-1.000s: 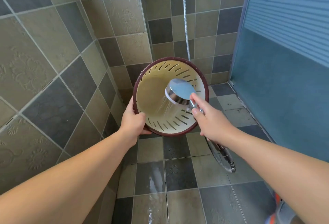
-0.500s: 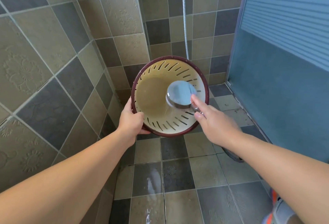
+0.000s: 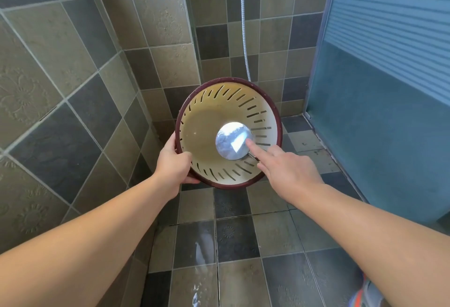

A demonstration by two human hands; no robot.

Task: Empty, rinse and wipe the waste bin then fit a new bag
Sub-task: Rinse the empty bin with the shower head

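Two hands working | rinsing step | left hand [image 3: 174,169] gripping bin [image 3: 229,133] rim, tilted above wet floor [image 3: 233,233] | right hand [image 3: 288,172] holding shower head [image 3: 233,141] inside bin | next: draining, wiping

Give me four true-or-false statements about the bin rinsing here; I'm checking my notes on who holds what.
1. The left hand grips the waste bin by its rim. True.
2. The right hand holds the shower head inside the bin. True.
3. The bin stands upright on the floor. False: it is held up, tilted, mouth toward the camera.
4. A new bag lines the bin. False: its slotted wall is bare.
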